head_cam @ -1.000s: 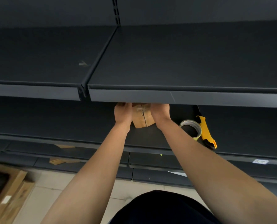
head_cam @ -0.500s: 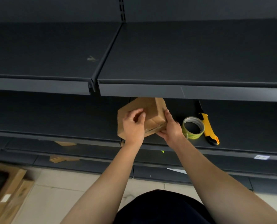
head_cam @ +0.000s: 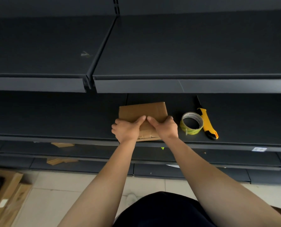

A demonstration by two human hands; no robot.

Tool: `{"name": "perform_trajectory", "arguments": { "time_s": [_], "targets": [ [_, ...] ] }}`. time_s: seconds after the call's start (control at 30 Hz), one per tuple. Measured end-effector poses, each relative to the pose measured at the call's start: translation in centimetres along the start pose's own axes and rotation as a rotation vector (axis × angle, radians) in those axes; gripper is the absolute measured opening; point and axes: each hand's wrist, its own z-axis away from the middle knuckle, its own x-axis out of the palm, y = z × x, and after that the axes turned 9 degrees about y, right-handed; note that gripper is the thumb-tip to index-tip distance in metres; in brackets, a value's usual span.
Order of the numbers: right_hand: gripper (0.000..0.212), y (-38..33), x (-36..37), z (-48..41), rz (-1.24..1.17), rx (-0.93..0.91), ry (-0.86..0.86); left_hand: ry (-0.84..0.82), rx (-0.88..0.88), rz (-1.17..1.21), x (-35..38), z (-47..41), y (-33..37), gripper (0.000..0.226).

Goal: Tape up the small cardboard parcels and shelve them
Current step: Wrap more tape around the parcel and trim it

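Observation:
A small brown cardboard parcel (head_cam: pixel 143 111) lies on the dark middle shelf (head_cam: pixel 71 122), near its front edge. My left hand (head_cam: pixel 127 129) grips its left side and my right hand (head_cam: pixel 164 126) grips its right side. Both thumbs meet on the top face. The near part of the parcel is hidden by my hands. A roll of clear tape (head_cam: pixel 191 123) stands just right of my right hand. Beside the roll lies a yellow and black box cutter (head_cam: pixel 206 121).
An upper dark shelf (head_cam: pixel 169 86) overhangs the parcel. Cardboard scraps (head_cam: pixel 61 160) lie on the lower shelves at the left. Flat cardboard boxes (head_cam: pixel 7 194) lean on the tiled floor at the bottom left.
The parcel came out from under the upper shelf, was turned over in both hands, and now lies flat near the shelf's front edge. My hands moved toward me with it.

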Motion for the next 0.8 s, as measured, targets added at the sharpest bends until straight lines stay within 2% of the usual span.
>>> {"name": "perform_trajectory", "arguments": {
  "time_s": [0.1,0.17,0.27,0.33,0.5,0.67,0.8],
  "targets": [
    [0.078,-0.2,0.3,-0.1,0.051,-0.001,0.024,0.009,0.04,0.035,0.1,-0.2,-0.1,0.094],
    [0.07,-0.2,0.2,-0.5,0.06,-0.024,0.015,0.021,0.021,0.12,0.0,-0.8,-0.4,0.081],
    [0.054,0.4,-0.3,-0.8,0.054,-0.092,0.015,0.027,-0.046,0.279,-0.2,-1.4,-1.2,0.051],
    [0.046,1.0,-0.7,-0.8,0.04,-0.122,0.018,0.036,-0.062,0.327,-0.4,-1.7,-1.8,0.042],
    [0.047,0.9,-0.9,-1.0,-0.009,-0.062,0.005,0.08,-0.059,0.414,-0.3,-1.5,-2.4,0.046],
    [0.074,0.1,0.2,-0.2,0.027,-0.003,0.001,0.008,-0.045,0.3,0.3,-0.5,-1.8,0.057],
    [0.052,0.8,-0.3,-0.5,0.026,-0.084,0.005,0.018,-0.01,0.314,0.3,-1.3,-2.4,0.04]
  ]
}}
